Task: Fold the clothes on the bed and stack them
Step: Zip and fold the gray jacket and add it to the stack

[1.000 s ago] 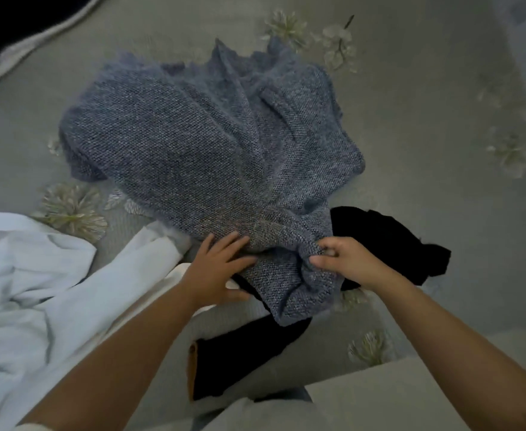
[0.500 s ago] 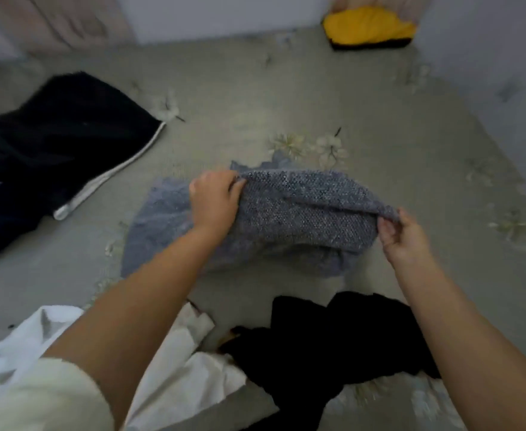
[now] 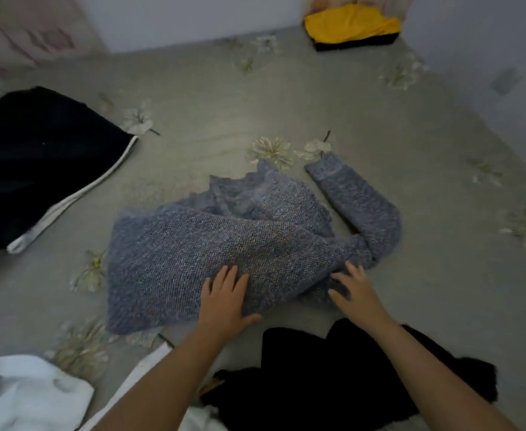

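Pressing flat with fingers spread, your left hand point(image 3: 224, 301) and right hand point(image 3: 356, 293) rest side by side on the near edge of a blue-grey knit sweater point(image 3: 224, 244), which lies rumpled on the bed point(image 3: 411, 290) just beyond them. A black garment point(image 3: 333, 384) sits beneath your wrists, white clothing point(image 3: 22, 396) left of your left arm.
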Available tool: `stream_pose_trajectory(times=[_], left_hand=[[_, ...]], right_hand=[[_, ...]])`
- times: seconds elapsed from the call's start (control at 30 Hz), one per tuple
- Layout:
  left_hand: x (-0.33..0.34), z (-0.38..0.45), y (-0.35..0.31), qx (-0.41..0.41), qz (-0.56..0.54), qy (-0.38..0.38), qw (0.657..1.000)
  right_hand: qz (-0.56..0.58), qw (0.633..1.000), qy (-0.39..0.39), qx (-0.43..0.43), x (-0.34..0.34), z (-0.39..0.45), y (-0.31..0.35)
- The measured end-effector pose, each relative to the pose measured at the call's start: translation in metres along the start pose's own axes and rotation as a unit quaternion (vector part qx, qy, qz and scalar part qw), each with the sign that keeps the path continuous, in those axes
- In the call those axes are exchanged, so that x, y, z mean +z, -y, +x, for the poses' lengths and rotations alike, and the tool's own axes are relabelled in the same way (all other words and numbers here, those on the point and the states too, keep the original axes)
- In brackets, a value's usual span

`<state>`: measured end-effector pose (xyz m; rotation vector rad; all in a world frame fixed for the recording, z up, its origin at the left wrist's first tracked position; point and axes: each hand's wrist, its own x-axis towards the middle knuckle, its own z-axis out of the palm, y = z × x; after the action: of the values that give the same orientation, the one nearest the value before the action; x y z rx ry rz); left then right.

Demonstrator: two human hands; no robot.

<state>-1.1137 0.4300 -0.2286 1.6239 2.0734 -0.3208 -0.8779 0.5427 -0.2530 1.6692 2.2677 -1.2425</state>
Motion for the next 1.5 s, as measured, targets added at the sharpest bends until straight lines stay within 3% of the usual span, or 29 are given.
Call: stream_pose_trajectory(times=[0.17,0.27,0.37,0.47,0.53,0.67,0.77,0.93,1.1,1.23,1.4,1.5], left_hand=[[0.033,-0.002,0.017,-0.017,0.083,-0.042,0.996],[0.042,0.000,0.025,0.009,0.081,-0.073,0.994],[0.039,0.004,0.039,0.055,-0.019,-0.111,0.992],[0.019,-0.001,0.058,0.115,-0.142,-0.128,0.975],[0.000,-0.013,0.067,0.088,-0.225,-0.142,0.960],[-0.049,-0.033,0.068,-0.015,-0.298,-0.260,0.919],[-0.102,-0.055,0.062,-0.024,-0.298,-0.377,0.877],[-0.190,-0.130,0.045,0.029,-0.217,-0.519,0.827],[-0.258,-0.222,0.012,0.080,-0.122,-0.589,0.795],[-0.301,-0.297,-0.008,0.152,-0.051,-0.635,0.755],[-0.329,-0.384,-0.030,0.218,0.052,-0.728,0.647],[-0.318,-0.417,-0.036,0.228,0.069,-0.724,0.648]], right_hand=[[0.044,0.994,-0.070,0.076,0.020,0.007,0.008],[-0.111,0.988,-0.106,-0.008,0.028,0.012,0.011],[-0.236,0.967,-0.043,-0.082,0.026,0.026,0.015],[-0.185,0.974,-0.010,-0.132,0.017,0.039,0.022],[-0.106,0.980,-0.037,-0.163,0.008,0.036,0.038],[-0.046,0.974,-0.109,-0.194,-0.028,0.015,0.087],[-0.057,0.955,-0.153,-0.248,-0.070,-0.010,0.130],[-0.058,0.893,-0.270,-0.355,-0.148,-0.090,0.202],[-0.036,0.849,-0.354,-0.391,-0.210,-0.171,0.243],[-0.039,0.780,-0.457,-0.427,-0.245,-0.253,0.263],[-0.056,0.669,-0.559,-0.487,-0.274,-0.362,0.277],[-0.089,0.635,-0.568,-0.517,-0.266,-0.402,0.270]])
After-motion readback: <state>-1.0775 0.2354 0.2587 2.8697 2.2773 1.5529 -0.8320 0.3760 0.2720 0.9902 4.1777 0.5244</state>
